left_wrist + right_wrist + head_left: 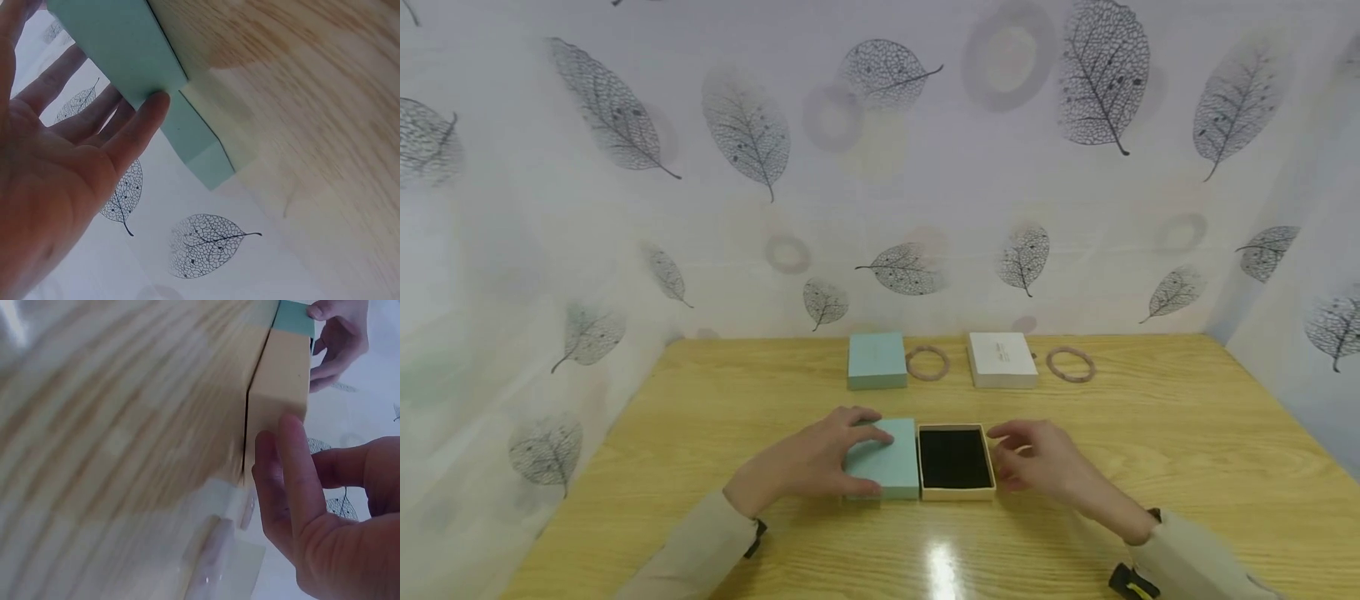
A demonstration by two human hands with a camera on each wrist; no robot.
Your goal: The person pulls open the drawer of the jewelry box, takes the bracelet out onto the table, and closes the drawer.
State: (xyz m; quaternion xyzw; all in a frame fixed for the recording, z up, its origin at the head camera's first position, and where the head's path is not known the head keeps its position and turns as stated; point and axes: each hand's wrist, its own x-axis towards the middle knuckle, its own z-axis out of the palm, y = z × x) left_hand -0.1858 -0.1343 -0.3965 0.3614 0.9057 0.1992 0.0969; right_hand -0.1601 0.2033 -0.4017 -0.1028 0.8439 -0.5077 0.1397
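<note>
My left hand (816,454) spans the teal box lid (895,458), its thumb at the near edge and its fingers over the top and far side. In the left wrist view a fingertip (159,106) touches the lid's far end. Right beside the lid stands a cream box base (955,494) with a black lining (955,458). At the base's right side is my right hand (1045,458), fingers loosely bent and gripping nothing. The right wrist view shows one of its fingertips (290,425) against the cream wall.
Farther back on the wooden table (737,383) stand a closed teal box (877,360) and a white box (1002,360). A pinkish bangle (927,377) lies next to the teal one, another bangle (1071,378) right of the white one. A leaf-print cloth (880,208) hangs behind.
</note>
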